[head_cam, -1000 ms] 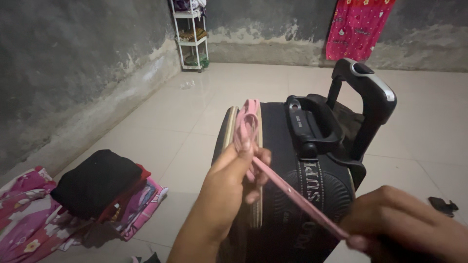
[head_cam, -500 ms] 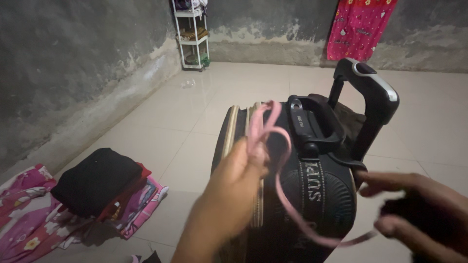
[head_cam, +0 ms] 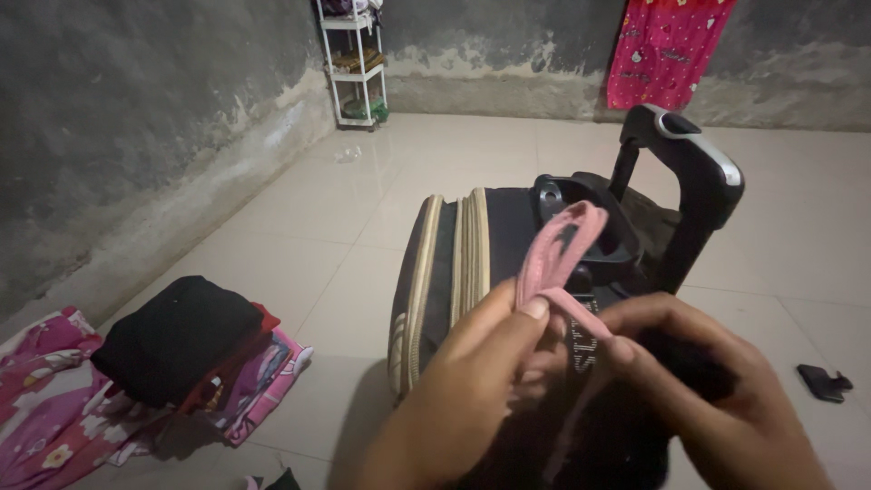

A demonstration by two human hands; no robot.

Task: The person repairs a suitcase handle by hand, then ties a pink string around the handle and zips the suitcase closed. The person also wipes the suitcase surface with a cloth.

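My left hand (head_cam: 481,381) pinches a folded pink strap (head_cam: 558,249), whose loop sticks up above my thumb. My right hand (head_cam: 717,390) has its fingers on the lower part of the same strap, close against the left hand. Both hands hover over an upright dark suitcase (head_cam: 472,263) with tan zip trim. Its black telescopic handle (head_cam: 694,172) is raised behind the strap. The strap's lower end is hidden between my hands.
A pile of folded clothes (head_cam: 181,340), black on top, lies on a pink patterned cloth (head_cam: 45,399) at the left. A white shelf rack (head_cam: 356,63) stands in the far corner. A pink garment (head_cam: 671,50) hangs on the back wall. A small dark object (head_cam: 824,381) lies on the tiles at right.
The strap was stretched out between my hands, then slack. Now my right hand has come in next to the left and the strap is doubled into a short loop.
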